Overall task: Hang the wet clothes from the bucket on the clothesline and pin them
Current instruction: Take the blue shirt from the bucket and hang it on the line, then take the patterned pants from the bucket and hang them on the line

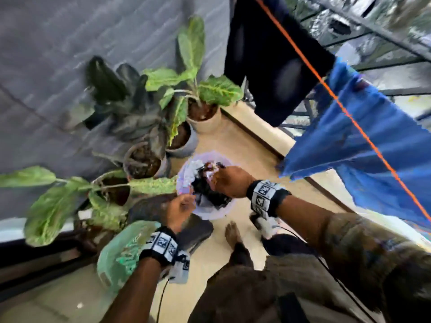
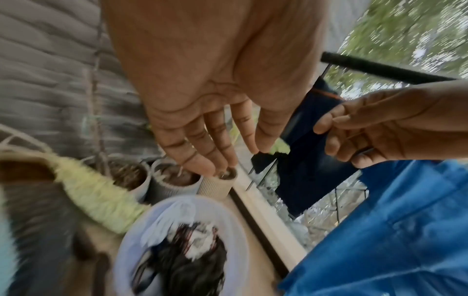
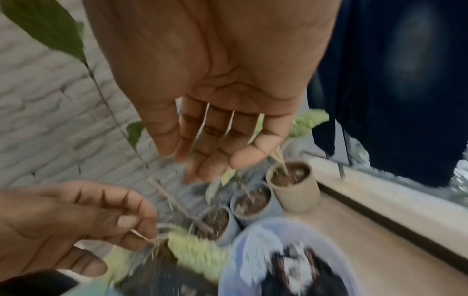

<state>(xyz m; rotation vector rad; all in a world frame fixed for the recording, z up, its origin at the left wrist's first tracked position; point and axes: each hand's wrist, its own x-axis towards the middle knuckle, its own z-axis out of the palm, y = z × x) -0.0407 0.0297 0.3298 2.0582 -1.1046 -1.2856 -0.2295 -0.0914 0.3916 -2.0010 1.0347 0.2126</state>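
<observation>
A pale lilac bucket [image 1: 180, 180] stands on the balcony floor with wet clothes [image 1: 210, 193], dark and white, heaped inside. My left hand [image 1: 186, 202] hovers over its near rim with fingers [image 2: 202, 156] straight and nothing in them. Just above the clothes, my right hand [image 1: 219, 180] is relaxed and empty, palm down in the right wrist view [image 3: 202, 166]. An orange clothesline [image 1: 326, 89] runs overhead at right. It carries a dark navy garment [image 1: 275, 66] and a blue cloth [image 1: 361, 148]. The bucket [image 2: 131, 236] and clothes [image 2: 192, 266] are blurred in both wrist views.
Several potted plants [image 1: 200, 113] stand in a row along the grey wall, left of the bucket. A raised ledge [image 1: 256, 131] with a railing borders the floor on the right. A green bag [image 1: 121, 252] lies near my left forearm; my bare foot [image 1: 233, 234] is behind the bucket.
</observation>
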